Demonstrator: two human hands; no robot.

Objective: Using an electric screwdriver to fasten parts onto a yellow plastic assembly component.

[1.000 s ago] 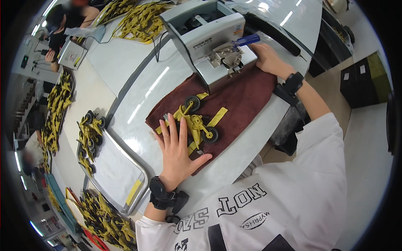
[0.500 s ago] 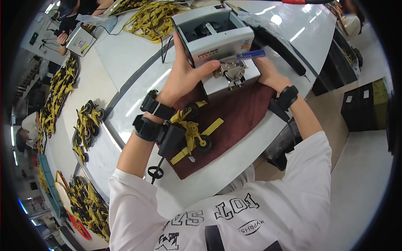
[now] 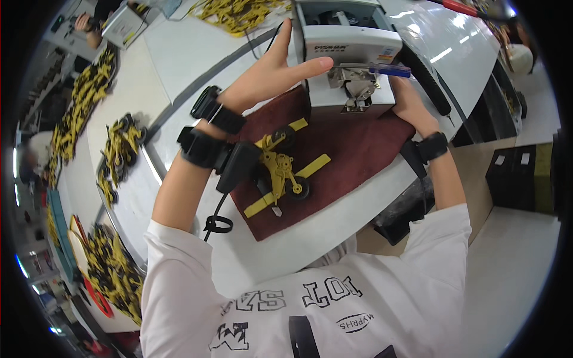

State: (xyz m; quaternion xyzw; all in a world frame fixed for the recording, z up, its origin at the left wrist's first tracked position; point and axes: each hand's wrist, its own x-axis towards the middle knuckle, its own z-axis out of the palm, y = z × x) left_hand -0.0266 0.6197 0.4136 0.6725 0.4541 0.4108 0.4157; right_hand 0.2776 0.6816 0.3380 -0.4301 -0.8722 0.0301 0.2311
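A white-and-grey bench machine (image 3: 343, 45), which looks like a screw feeder, has an open hopper on top and a metal mechanism (image 3: 358, 86) in front. Across that mechanism lies a screwdriver (image 3: 389, 70) with a blue handle. At the machine's left side my left hand (image 3: 271, 74) is open, thumb stretched across its front; contact is unclear. My right hand (image 3: 415, 110) rests against its right side, the fingertips hidden behind it. Nearer me, a yellow toy motorcycle (image 3: 280, 170) with black wheels lies on a dark red cloth (image 3: 334, 185).
Yellow-and-black toy motorcycles (image 3: 119, 152) lie in a tray at left, with heaps of yellow parts (image 3: 239, 15) beyond. A long black tool (image 3: 427, 80) lies right of the machine. Dark bins (image 3: 519, 173) stand at far right. Another person's hand (image 3: 83, 22) is at upper left.
The machine has shifted slightly away and right over the cloth and sits less tilted. My left hand's fingers have come away from its left edge. My right hand stays at its right side.
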